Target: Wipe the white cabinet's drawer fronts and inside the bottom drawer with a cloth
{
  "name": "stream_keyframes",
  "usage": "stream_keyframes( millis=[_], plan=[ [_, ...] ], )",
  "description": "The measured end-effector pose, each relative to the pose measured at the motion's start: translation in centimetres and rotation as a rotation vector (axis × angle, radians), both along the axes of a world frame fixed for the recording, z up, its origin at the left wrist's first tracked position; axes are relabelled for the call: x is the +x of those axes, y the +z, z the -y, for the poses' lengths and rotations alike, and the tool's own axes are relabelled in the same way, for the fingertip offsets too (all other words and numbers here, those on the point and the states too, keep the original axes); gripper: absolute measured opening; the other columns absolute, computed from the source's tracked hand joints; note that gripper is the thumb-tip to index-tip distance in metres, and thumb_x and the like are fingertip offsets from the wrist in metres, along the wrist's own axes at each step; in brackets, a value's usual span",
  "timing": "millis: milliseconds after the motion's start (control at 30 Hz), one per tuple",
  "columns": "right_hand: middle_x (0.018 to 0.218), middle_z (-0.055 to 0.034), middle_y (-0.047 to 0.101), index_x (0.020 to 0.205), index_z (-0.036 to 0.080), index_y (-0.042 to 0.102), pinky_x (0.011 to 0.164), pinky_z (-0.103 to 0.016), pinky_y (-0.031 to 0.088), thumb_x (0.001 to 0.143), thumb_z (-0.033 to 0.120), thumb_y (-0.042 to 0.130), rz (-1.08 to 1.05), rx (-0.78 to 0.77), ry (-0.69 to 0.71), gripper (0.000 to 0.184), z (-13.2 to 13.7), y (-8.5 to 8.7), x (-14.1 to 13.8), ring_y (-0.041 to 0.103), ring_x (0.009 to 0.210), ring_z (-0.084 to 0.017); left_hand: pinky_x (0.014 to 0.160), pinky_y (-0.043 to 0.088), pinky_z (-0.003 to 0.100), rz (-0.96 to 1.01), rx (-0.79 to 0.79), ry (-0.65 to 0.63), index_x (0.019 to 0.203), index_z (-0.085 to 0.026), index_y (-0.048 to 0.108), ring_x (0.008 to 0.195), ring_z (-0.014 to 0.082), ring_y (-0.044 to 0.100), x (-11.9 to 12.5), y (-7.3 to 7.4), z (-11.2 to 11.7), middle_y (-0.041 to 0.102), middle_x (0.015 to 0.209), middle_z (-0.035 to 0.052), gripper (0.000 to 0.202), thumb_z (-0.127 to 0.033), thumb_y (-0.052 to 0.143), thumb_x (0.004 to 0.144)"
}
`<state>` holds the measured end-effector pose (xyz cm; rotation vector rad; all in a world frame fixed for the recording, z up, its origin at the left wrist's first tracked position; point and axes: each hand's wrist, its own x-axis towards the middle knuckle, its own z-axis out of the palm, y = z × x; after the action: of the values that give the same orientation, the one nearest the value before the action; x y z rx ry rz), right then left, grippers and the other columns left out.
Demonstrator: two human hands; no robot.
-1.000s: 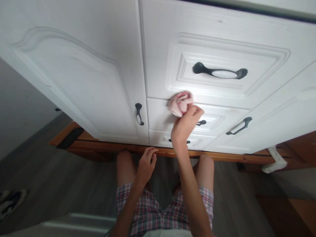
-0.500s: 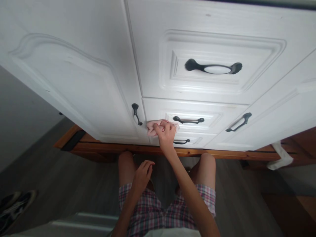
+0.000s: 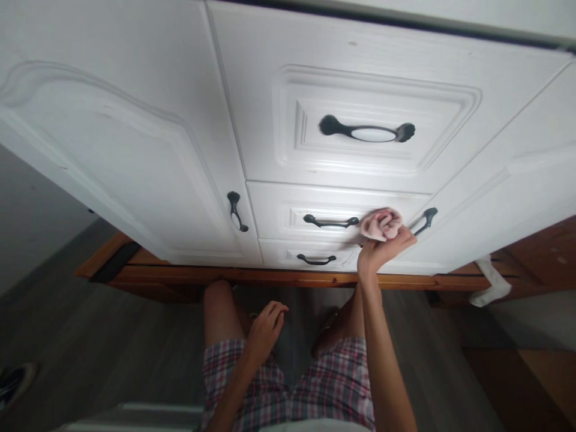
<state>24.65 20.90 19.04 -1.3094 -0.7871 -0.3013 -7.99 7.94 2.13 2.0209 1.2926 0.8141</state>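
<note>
A bunched pink cloth (image 3: 381,225) is pressed against the white middle drawer (image 3: 274,204), just right of its black handle (image 3: 330,222). My right hand (image 3: 387,249) grips this cloth, with the wrist bent and some fingers hidden behind it. Close to that hand's right side is the black handle (image 3: 425,221) of the right door. My left hand (image 3: 269,324) hangs above my lap, its fingers loosely stretched and nothing in them. It touches no part of the cabinet.
Above is a larger top drawer (image 3: 252,90) with a black-and-white handle (image 3: 371,130); a left door (image 3: 135,162) adjoins it. A wooden ledge (image 3: 288,278) runs along the bottom. A white strip (image 3: 492,285) hangs at right. A shoe (image 3: 15,384) lies at lower left.
My right hand has carried the cloth rightward across the middle drawer, from left of its handle to the right of it. The view has shifted slightly; my left hand stays over my lap.
</note>
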Motion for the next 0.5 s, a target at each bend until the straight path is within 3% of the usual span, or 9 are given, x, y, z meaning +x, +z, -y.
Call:
stream_keyframes(
  millis=[67,133,233,300,400,500],
  plan=[
    [0.119,-0.0136,0.043,0.12,0.013,0.058,0.112,-0.059,0.042,0.096,0.036,0.065,0.137,0.047,-0.106,0.034,-0.5,2.5,-0.2,0.048,0.119,-0.031,0.099,0.062,0.038,0.013,-0.007,-0.004,0.117,-0.029,0.072,0.11,0.022,0.075,0.9,0.3,-0.4,0.072,0.12,0.0043,0.028,-0.025,0.045,0.11],
    [0.117,-0.0141,0.045,0.121,0.011,0.06,0.108,-0.057,0.044,0.096,0.027,0.06,0.284,0.068,-0.16,0.029,-0.8,5.0,-1.2,0.05,0.115,-0.03,0.102,0.062,0.038,0.032,-0.011,0.003,0.123,-0.029,0.07,0.114,0.022,0.074,2.0,0.8,-0.9,0.07,0.127,0.0054,0.029,-0.024,0.044,0.11],
    [0.119,-0.0152,0.047,0.13,0.012,0.059,0.104,-0.054,0.047,0.095,0.016,0.05,0.436,0.0,-0.107,0.036,-0.8,7.4,-4.6,0.051,0.116,-0.03,0.108,0.061,0.04,0.056,0.009,-0.002,0.134,-0.029,0.066,0.12,0.0223,0.073,4.0,1.8,-1.9,0.065,0.14,0.008,0.034,-0.022,0.044,0.109],
    [0.123,-0.0159,0.05,0.135,0.016,0.06,0.1,-0.05,0.048,0.097,0.014,0.048,0.513,-0.064,-0.037,0.04,-0.8,7.5,-8.1,0.052,0.116,-0.029,0.111,0.06,0.042,0.058,0.031,-0.038,0.144,-0.028,0.06,0.12,0.0221,0.073,5.4,2.5,-2.9,0.058,0.151,0.0103,0.04,-0.021,0.045,0.108],
    [0.123,-0.0121,0.06,0.126,0.028,0.069,0.093,-0.042,0.049,0.101,0.013,0.057,0.74,-0.123,0.119,0.032,-0.6,6.0,-14.0,0.054,0.112,-0.026,0.114,0.059,0.043,0.008,0.091,-0.103,0.155,-0.026,0.052,0.123,0.0237,0.072,7.2,3.2,-4.5,0.05,0.163,0.0137,0.047,-0.022,0.047,0.108],
    [0.124,-0.0075,0.067,0.117,0.03,0.074,0.096,-0.038,0.05,0.1,0.014,0.068,0.968,-0.079,0.389,0.024,0.9,3.8,-18.6,0.055,0.118,-0.025,0.129,0.044,0.05,-0.051,0.153,-0.106,0.164,-0.025,0.043,0.148,0.029,0.057,8.2,3.0,-5.9,0.049,0.166,0.0138,0.054,-0.024,0.047,0.11]
  ],
)
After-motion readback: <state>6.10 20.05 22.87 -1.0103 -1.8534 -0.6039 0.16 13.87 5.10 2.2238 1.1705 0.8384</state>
